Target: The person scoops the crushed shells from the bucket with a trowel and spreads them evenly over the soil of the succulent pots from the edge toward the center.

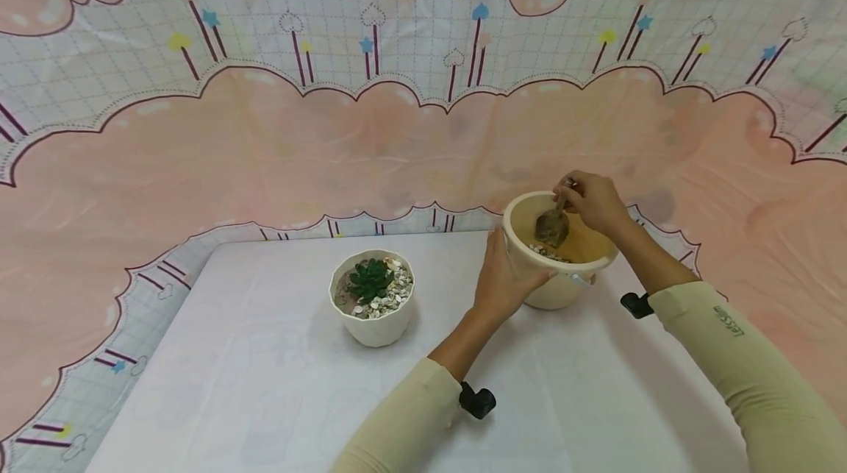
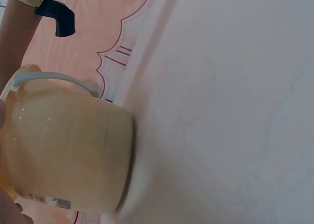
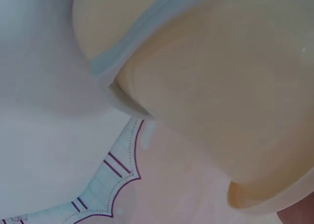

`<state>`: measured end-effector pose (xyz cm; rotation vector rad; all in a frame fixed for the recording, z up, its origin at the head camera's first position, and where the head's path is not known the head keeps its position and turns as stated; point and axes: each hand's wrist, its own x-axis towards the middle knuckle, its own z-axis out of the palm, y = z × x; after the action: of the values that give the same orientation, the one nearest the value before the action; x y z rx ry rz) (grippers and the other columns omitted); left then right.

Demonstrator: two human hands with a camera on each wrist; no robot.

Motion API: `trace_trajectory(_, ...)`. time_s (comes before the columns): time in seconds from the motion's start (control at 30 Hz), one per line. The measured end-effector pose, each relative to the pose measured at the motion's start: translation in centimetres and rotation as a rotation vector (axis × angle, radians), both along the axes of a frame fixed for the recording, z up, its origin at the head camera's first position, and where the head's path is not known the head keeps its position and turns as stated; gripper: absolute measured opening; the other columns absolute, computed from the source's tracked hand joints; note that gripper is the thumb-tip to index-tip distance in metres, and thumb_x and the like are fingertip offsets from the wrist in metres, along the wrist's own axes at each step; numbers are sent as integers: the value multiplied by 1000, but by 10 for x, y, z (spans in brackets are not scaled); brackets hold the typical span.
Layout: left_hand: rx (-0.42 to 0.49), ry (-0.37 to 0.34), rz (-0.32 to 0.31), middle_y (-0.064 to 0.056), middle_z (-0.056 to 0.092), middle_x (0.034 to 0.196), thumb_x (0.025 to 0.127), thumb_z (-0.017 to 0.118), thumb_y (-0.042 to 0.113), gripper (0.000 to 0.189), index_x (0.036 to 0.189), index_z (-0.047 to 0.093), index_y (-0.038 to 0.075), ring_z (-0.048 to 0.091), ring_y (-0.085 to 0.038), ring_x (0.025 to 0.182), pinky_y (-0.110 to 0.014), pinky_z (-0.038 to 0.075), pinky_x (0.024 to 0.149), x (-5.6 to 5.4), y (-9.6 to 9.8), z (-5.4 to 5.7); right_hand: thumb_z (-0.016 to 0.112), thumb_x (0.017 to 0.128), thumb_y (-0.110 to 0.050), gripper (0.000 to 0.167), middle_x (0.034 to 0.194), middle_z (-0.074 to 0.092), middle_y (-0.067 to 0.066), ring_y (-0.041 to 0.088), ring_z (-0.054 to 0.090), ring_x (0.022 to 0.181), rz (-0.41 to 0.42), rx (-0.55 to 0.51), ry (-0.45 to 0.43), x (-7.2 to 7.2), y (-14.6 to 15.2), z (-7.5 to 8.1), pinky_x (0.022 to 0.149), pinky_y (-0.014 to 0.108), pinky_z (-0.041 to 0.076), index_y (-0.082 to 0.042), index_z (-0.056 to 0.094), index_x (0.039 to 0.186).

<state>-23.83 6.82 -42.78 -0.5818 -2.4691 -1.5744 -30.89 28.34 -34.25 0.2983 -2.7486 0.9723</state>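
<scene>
A cream bucket stands at the table's back right, its mouth tipped slightly toward the camera. My left hand grips its near left side below the rim, thumb across the front and fingers up the left. Above the mouth, my right hand pinches the handle of a small trowel, whose dirty blade hangs inside. Pale pebbles show at the bottom, partly hidden by the near rim. The left wrist view shows the bucket's side and its bail handle; the right wrist view is mostly bucket wall.
Left of the bucket stands a white faceted pot with a green succulent. Pale pebbles cover its right and front soil; bare soil shows at left. A patterned cloth hangs behind the white-covered table.
</scene>
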Motion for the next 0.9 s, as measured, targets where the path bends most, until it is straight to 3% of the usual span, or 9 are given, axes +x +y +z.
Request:
trace_trajectory(0.3,33,18,-25,-12,40,157,82,93,37,116,168,17,14,46,-19,140,-41,46,111,-2,1,2,54,112,-14,21,102,72,19,37,72,94,74,79,-86,-2,3,-2,85,47,61,3,67,112)
trace_trajectory(0.67,37,43,-19,-13,40,157,81,94,37,118,167,18,12,47,-20,140,-41,47,110,-2,2,3,56,111,-12,19,104,72,20,37,72,96,183,87,-150,-3,3,3,87,48,61,4,65,112)
trace_trajectory(0.9,44,28,-23,-12,39,159,82,93,37,119,168,16,13,47,-20,140,-42,47,109,-3,2,1,55,111,-14,21,103,73,18,37,73,96,200,120,-178,-4,9,4,86,46,61,5,64,113)
